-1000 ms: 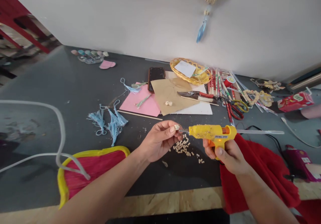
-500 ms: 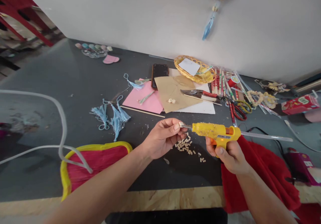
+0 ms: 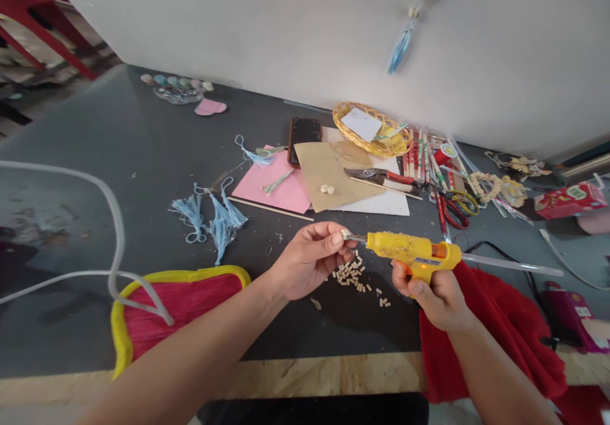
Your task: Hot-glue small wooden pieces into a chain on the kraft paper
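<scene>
My left hand pinches a small cream-coloured piece between thumb and fingers. A yellow glue gun is in my right hand, its fingers wrapped round the handle. The gun's metal nozzle points left and is at the small piece; whether they touch is too small to tell. A clear glue stick sticks out of the gun's back. Short cream-coloured pieces lie scattered on the dark table below my hands. A small cream cluster rests on brown paper.
Blue tassels, pink paper, a phone, pruning shears and a wicker basket lie beyond my hands. Red cloth is under my right forearm. A pink, yellow-edged item and a pale tube are at left.
The view has shifted slightly. The glue gun has moved a little to the right, and its nozzle remains at the piece in my left hand.
</scene>
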`<state>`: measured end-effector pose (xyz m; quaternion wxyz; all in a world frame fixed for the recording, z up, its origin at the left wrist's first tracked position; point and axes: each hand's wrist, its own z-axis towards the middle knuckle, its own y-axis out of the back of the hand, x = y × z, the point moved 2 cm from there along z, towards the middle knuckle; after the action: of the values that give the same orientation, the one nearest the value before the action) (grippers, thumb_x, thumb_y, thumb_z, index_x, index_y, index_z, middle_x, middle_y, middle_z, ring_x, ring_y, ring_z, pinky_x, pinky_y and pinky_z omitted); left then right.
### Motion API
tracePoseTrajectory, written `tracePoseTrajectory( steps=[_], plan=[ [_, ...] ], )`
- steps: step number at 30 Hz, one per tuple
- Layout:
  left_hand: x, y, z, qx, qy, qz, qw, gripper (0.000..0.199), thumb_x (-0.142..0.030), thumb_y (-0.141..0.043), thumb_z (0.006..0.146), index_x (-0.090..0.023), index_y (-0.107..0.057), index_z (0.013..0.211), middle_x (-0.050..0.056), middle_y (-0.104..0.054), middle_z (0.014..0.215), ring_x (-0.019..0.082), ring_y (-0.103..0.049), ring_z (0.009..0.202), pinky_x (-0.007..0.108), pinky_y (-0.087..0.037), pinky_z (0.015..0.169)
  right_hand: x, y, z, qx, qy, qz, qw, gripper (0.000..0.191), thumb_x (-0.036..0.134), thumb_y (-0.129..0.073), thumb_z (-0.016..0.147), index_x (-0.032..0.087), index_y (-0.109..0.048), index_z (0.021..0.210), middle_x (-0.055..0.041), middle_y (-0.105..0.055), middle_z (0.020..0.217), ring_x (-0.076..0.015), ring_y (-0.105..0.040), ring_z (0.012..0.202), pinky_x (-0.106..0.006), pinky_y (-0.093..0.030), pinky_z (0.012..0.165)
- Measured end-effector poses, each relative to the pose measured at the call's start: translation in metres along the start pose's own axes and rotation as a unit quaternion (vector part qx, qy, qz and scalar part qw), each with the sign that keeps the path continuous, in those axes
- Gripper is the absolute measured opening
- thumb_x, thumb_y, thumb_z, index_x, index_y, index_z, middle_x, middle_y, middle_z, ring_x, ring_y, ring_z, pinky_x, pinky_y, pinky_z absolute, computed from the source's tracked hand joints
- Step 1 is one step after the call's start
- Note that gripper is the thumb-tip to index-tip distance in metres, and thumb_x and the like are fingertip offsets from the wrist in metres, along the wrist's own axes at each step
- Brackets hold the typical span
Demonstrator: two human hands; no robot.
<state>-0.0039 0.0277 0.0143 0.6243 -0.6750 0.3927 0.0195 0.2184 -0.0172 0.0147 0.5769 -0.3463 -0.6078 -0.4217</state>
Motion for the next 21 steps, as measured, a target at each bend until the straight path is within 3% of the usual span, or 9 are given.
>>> tracePoseTrajectory(
  steps=[11, 21],
  plan=[
    [-0.0003, 0.0007, 0.0006, -0.018, -0.011, 0.003, 1.0, 0.021, -0.022, -0.086, 0.063, -0.012, -0.068, 0.067, 0.0, -0.066, 0.063, 0.008, -0.059, 0.059, 0.021, -0.05, 0.064, 0.0055, -0.0001, 0.0037, -0.019, 0.017, -0.049, 0.998, 0.021, 0.039, -0.052, 0.093, 0.02, -0.06, 0.094, -0.0037, -0.055, 0.073, -0.0168, -0.052, 0.066, -0.031, -0.044, 0.061],
    [-0.0009, 0.0013, 0.0022, -0.03, -0.03, 0.006, 0.999, 0.019, -0.023, -0.085, 0.063, -0.013, -0.07, 0.068, -0.001, -0.061, 0.059, 0.008, -0.055, 0.059, 0.021, -0.048, 0.063, 0.006, -0.0009, 0.0043, -0.019, 0.003, -0.034, 0.999, 0.024, 0.043, -0.053, 0.092, 0.02, -0.06, 0.096, -0.0033, -0.054, 0.072, -0.0157, -0.048, 0.062, -0.03, -0.04, 0.057]
  ],
)
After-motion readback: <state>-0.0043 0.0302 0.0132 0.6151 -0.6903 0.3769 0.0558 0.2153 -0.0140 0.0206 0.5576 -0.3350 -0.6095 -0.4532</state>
